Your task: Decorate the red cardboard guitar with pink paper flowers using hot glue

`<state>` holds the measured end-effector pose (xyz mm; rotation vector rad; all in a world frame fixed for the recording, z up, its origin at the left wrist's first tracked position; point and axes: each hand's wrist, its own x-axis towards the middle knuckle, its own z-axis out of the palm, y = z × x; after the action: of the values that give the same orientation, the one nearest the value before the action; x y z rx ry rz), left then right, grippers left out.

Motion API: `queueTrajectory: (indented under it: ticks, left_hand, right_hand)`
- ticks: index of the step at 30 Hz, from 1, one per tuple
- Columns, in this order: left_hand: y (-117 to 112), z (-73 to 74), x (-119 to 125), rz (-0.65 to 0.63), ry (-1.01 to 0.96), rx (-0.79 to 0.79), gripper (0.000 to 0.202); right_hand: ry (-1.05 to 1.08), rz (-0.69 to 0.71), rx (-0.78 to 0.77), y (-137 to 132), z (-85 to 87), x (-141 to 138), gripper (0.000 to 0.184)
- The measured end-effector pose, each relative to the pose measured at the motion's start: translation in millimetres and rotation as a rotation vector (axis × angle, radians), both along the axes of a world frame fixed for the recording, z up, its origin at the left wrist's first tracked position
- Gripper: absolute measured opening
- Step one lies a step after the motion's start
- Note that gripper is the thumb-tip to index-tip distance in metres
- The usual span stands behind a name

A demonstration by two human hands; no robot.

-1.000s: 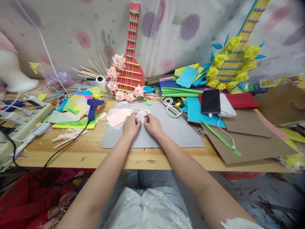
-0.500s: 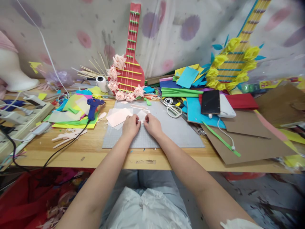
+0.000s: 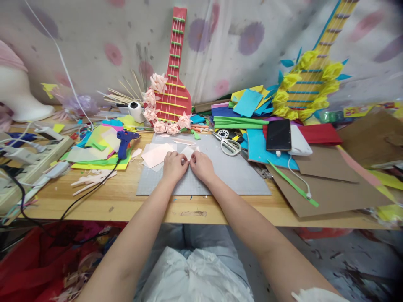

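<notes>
My left hand (image 3: 174, 166) and my right hand (image 3: 201, 165) rest side by side on the grey cutting mat (image 3: 233, 172). Both pinch a small pale pink paper piece (image 3: 189, 152) between their fingertips and press it against the mat. Several loose pale pink paper sheets (image 3: 155, 154) lie just left of my left hand. A red paper guitar (image 3: 174, 84) trimmed with pink paper flowers (image 3: 150, 102) leans on the wall behind.
A blue glue gun (image 3: 124, 141) lies on coloured sheets at the left, its black cord trailing off the table. Scissors (image 3: 228, 145), a black phone (image 3: 278, 134), stacked coloured paper (image 3: 242, 110), brown cardboard (image 3: 330, 184) and a yellow-flowered guitar (image 3: 310, 84) fill the right. A power strip (image 3: 28, 163) sits far left.
My fingertips have drawn closer together on the pink piece, folding it smaller. The view has shifted down slightly.
</notes>
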<state>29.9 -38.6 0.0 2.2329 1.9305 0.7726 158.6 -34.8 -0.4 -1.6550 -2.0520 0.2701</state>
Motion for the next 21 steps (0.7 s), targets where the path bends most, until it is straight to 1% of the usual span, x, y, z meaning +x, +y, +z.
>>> queueTrajectory:
  ticks: [5,11,16,19,21]
  left_hand:
    - [-0.7,0.7,-0.5,0.019,-0.022,-0.025,0.012]
    - [-0.4,0.2,-1.6,0.007,0.005,-0.028,0.023]
    - [0.2,-0.9,-2.4,0.007,-0.005,-0.033,0.022]
    - [0.2,-2.0,-3.8,-0.015,-0.038,-0.017,0.021]
    - [-0.1,-2.9,-5.8,-0.044,-0.092,0.024,0.024]
  right_hand:
    - [-0.02,0.027,0.025,0.8,-3.1,0.4,0.023]
    - [0.027,0.009,0.008,4.8,-7.6,2.3,0.036]
    - [0.052,0.016,0.003,5.0,-8.5,2.1,0.038]
    - [0.119,0.017,-0.003,4.8,-8.3,3.0,0.037]
    - [0.241,0.014,-0.015,5.7,-8.7,5.0,0.036]
